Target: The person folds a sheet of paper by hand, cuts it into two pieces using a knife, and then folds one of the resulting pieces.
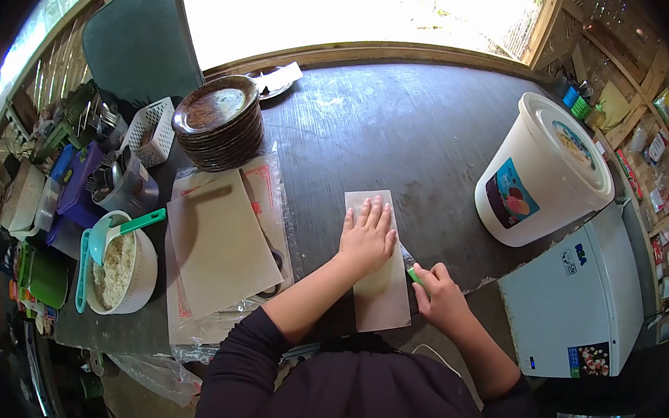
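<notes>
My left hand [367,236] lies flat with fingers slightly spread, pressing on a narrow folded sheet of brown paper [381,303] on the dark table. My right hand [441,299] is closed around the green handle of a knife [414,274]. Its blade lies along the right edge of the folded paper; how far it reaches between the layers is hidden. To the left, a stack of larger brown paper sheets [224,249] rests on plastic wrapping with red print. The dark handle loops of what look like scissors [276,261] stick out from under these sheets.
Stacked brown plates [216,108] stand at the back left. A white pot of rice [144,271] with a green-handled scoop [135,223] is at the left, near tubs of cutlery [130,190]. A large white bucket [512,171] stands right, above a white freezer [553,294].
</notes>
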Available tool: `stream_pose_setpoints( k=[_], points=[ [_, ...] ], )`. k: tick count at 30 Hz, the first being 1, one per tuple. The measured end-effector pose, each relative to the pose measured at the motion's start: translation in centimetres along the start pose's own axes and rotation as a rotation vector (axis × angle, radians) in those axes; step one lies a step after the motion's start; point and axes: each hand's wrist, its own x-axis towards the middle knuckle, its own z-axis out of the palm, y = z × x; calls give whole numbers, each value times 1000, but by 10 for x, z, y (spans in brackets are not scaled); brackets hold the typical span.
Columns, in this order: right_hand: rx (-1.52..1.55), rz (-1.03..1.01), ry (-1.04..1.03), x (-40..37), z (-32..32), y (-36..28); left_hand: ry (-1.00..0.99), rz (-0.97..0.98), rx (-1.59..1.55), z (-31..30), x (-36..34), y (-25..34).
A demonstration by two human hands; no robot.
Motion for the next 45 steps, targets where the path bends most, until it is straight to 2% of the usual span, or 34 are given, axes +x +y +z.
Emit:
stream_pose_setpoints(
  k=[4, 11, 17, 19, 28, 33, 45],
  points=[
    [105, 20, 7, -7, -2, 2, 0, 10, 10, 0, 0, -2],
    [106, -27, 47, -23, -7, 11, 21, 20, 15, 1, 0, -3],
    [122, 47, 43, -32, -14, 12, 25, 28, 14, 1, 0, -1],
    [60, -24, 62, -28, -11, 17, 36, 25, 18, 1, 0, -2],
    [14, 22, 28, 8, -3, 3, 28, 23, 13, 1, -1, -1],
    [-16, -35, 39, 22, 6, 11, 20, 14, -5, 0, -1, -1],
    [7, 16, 34, 0, -4, 14, 20, 9, -11, 1, 0, -1]
  ],
)
